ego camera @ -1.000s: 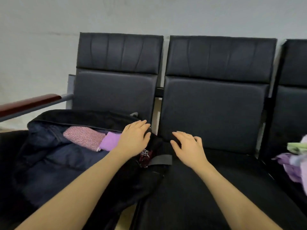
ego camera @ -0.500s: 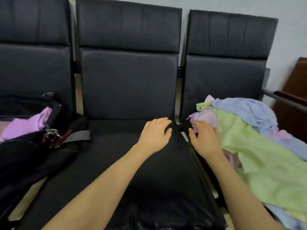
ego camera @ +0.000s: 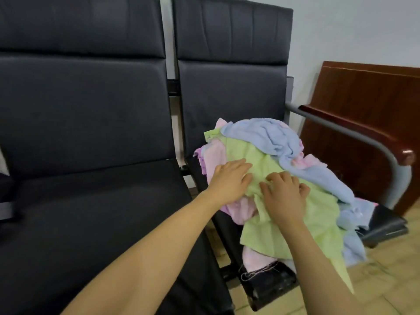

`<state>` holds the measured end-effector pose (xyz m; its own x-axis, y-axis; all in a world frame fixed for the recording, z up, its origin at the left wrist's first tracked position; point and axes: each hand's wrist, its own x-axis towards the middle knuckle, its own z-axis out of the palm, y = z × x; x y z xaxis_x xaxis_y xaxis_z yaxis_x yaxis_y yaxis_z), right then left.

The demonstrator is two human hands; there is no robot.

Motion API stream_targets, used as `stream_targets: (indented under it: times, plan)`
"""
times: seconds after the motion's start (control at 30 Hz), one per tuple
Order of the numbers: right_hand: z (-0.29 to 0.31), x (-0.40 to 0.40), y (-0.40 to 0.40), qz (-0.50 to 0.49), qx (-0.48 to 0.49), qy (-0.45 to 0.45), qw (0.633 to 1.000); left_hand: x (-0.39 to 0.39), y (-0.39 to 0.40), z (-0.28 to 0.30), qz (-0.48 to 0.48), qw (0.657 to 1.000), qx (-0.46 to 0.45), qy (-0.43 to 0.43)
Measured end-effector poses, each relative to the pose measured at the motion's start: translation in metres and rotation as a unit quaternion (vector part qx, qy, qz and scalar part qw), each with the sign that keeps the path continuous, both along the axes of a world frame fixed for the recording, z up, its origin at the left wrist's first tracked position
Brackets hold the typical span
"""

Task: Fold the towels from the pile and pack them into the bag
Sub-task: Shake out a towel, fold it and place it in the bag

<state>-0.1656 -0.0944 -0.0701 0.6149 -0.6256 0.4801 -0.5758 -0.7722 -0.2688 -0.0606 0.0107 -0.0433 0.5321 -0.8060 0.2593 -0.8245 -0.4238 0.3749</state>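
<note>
Reaching into the heap of pastel terry towels (ego camera: 284, 178) on the right-hand black seat (ego camera: 386, 221), left hand (ego camera: 229, 180) lies flat on the crumpled light-green towel (ego camera: 318, 214); right hand (ego camera: 284, 192) seemingly bunches it, fingers (ego camera: 277, 178) curled. Next: lift it free for folding.

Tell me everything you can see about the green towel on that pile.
The green towel is pale lime terry-like cloth, unfolded and rumpled, lying across the front of the towel pile on the right-hand seat. Its lower edge hangs over the seat front. A blue towel overlaps its upper edge; pink ones show beneath. The left hand rests flat on it, and the right hand presses with curled fingers, bunching the cloth.
</note>
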Motion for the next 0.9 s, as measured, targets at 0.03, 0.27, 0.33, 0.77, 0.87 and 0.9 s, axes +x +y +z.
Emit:
stream_targets:
  times: [0.03, 0.27, 0.33, 0.77, 0.87, 0.9]
  plan:
    - [-0.002, 0.001, -0.001, 0.015, -0.008, -0.041, 0.999, 0.000, -0.004, -0.003, -0.005, 1.000, 0.002, -0.003]
    - [0.013, -0.001, -0.012, 0.106, -0.037, -0.345, 0.932, -0.001, -0.010, -0.009, -0.031, 0.985, -0.156, 0.070]
    - [0.020, -0.004, -0.016, 0.131, -0.007, -0.374, 0.918, 0.002, -0.014, 0.000, -0.021, 0.971, -0.211, 0.108]
    - [0.044, 0.051, -0.096, -0.088, 0.167, -0.141, 0.972, 0.053, -0.087, 0.027, 0.030, 0.986, 0.009, -0.165]
    - [0.035, 0.067, -0.113, -0.093, 0.195, -0.104, 0.971, 0.063, -0.103, 0.024, 0.020, 0.983, 0.035, -0.180]
    - [0.030, 0.071, -0.116, -0.086, 0.201, -0.112, 0.969, 0.066, -0.107, 0.021, 0.019, 0.983, 0.040, -0.180]
